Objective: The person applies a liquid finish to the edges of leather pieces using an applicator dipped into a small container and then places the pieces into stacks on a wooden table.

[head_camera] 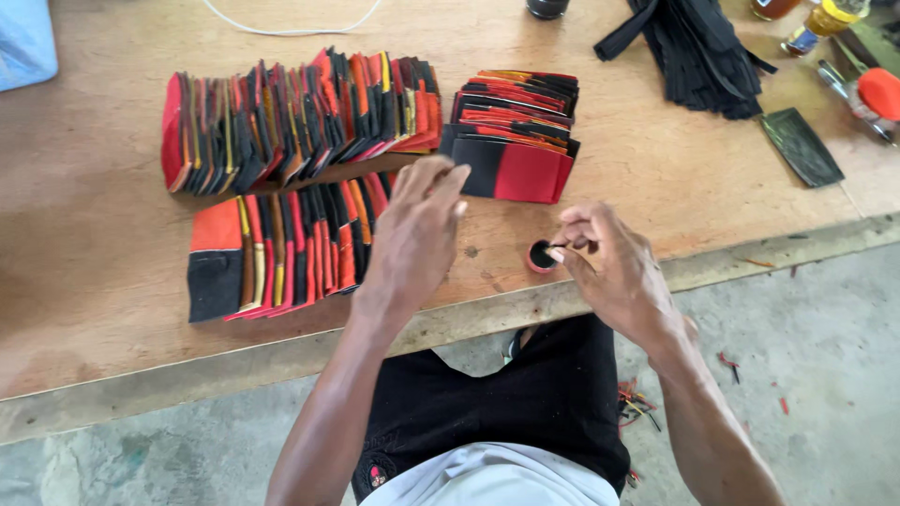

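My right hand (611, 262) pinches a thin dark stick, its tip dipped in a small round red-rimmed pot of dark stuff (542, 255) near the table's front edge. My left hand (419, 232) hovers open above the table with fingers loosely spread, holding nothing, just in front of a stack of folded black-and-red leather pieces (514, 141). Two fanned rows of similar red, orange, black and yellow pieces lie to the left: a far row (300, 117) and a near row (272, 253).
The wooden table (94, 234) ends at a front edge above a concrete floor. A pile of black straps (698, 52), a flat dark piece (800, 145), bottles (825, 19) and a red-capped item (877, 94) sit at the far right. Scraps litter the floor.
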